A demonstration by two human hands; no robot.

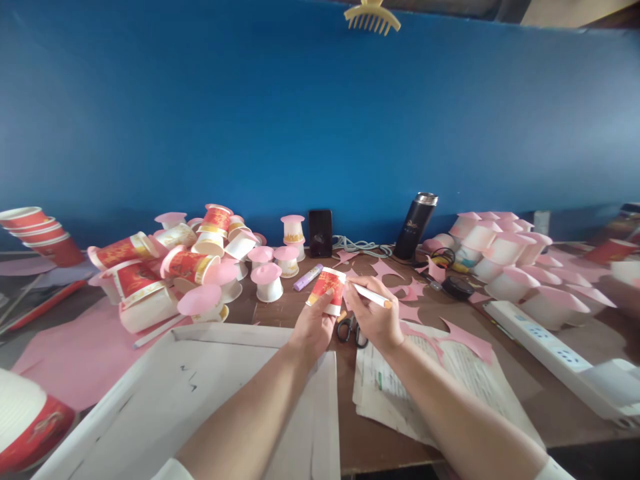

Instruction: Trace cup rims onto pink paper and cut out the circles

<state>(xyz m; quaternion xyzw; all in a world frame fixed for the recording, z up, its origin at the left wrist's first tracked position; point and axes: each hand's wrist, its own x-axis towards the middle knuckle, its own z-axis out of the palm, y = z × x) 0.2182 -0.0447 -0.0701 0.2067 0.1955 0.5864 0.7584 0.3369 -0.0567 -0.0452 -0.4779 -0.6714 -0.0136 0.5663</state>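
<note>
My left hand (315,327) is wrapped round a red paper cup (327,290) with a gold pattern, held up over the table. In my right hand (377,317) is a white marker pen (369,295) with an orange end, gripped like a writing tool. Its tip points at the cup's right side near the rim; I cannot tell whether it touches. Below the hands lie black-handled scissors (353,331), partly hidden. A purple glue stick (309,277) lies just left of the cup.
Cups topped with pink paper discs crowd the left (195,267) and right (507,243). A phone (321,233) and black thermos (416,227) stand by the blue wall. Pink scraps (385,270) lie mid-table. A power strip (545,343) lies right; a white sheet (215,393) lies front left.
</note>
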